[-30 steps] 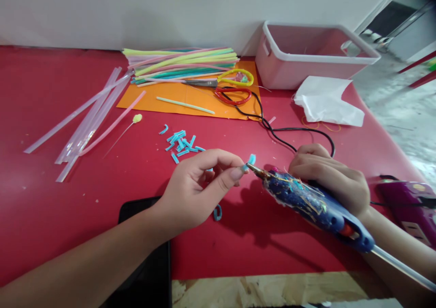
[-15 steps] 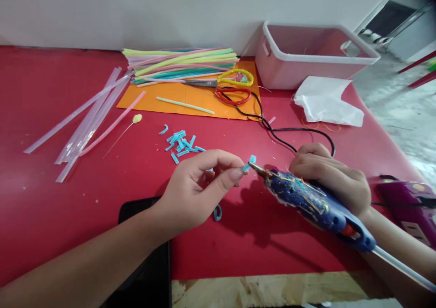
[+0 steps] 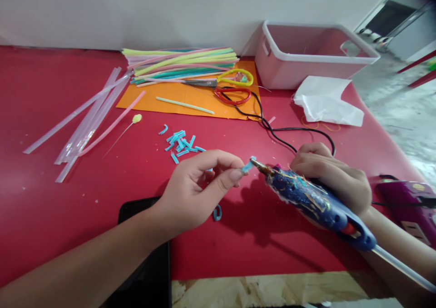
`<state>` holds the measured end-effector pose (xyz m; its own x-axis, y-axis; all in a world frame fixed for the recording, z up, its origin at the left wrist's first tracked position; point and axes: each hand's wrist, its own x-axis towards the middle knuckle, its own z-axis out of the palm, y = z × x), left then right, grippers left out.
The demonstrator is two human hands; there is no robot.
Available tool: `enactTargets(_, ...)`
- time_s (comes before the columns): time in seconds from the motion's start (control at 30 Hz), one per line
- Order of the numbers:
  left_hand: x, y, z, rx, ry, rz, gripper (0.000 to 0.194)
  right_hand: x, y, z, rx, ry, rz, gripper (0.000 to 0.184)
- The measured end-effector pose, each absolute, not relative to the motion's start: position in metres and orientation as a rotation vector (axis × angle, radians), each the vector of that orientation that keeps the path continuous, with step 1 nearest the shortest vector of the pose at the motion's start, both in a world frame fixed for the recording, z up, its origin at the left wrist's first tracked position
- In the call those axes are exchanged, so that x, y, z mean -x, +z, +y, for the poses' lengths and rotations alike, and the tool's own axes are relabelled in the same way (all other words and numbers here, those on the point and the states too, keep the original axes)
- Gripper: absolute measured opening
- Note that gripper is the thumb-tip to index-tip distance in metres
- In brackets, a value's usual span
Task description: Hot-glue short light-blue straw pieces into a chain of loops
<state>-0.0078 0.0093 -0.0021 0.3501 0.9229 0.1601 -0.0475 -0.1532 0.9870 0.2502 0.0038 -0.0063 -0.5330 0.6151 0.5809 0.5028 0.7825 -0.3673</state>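
Note:
Between thumb and forefinger, my left hand [image 3: 200,190] pinches a short blue pipe cleaner piece [image 3: 247,166]. My right hand [image 3: 335,176] is wrapped round a blue hot glue gun [image 3: 306,199], smeared with dried glue, a clear glue stick [image 3: 402,268] poking out of its rear. The gun's metal nozzle [image 3: 259,166] is at the far end of the blue piece, seemingly touching it. Behind my left hand lies a pile of cut blue pieces [image 3: 180,142]. A bent blue loop [image 3: 217,212] rests on the red table just below that hand.
Scissors [image 3: 204,83] and a pipe cleaner bundle [image 3: 184,65] lie on orange paper [image 3: 143,100]. Clear glue sticks [image 3: 91,121] are at left, a pink bin [image 3: 306,69] and white paper [image 3: 329,103] at right. A black cord [image 3: 282,135] crosses the table; a black device [image 3: 150,267] lies under my left forearm.
The glue gun's nozzle has slid slightly right along the blue piece, toward its far end. My left hand has stayed in place.

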Motion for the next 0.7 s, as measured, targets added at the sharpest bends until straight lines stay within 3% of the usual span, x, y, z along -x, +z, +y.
enactTargets(0.7, 0.008, 0.002, 0.0076, -1.422, 0.992, 0.877, 0.008, -0.2471, -0.0055, 0.0026, 0.817, 0.224, -2.272, 0.007)
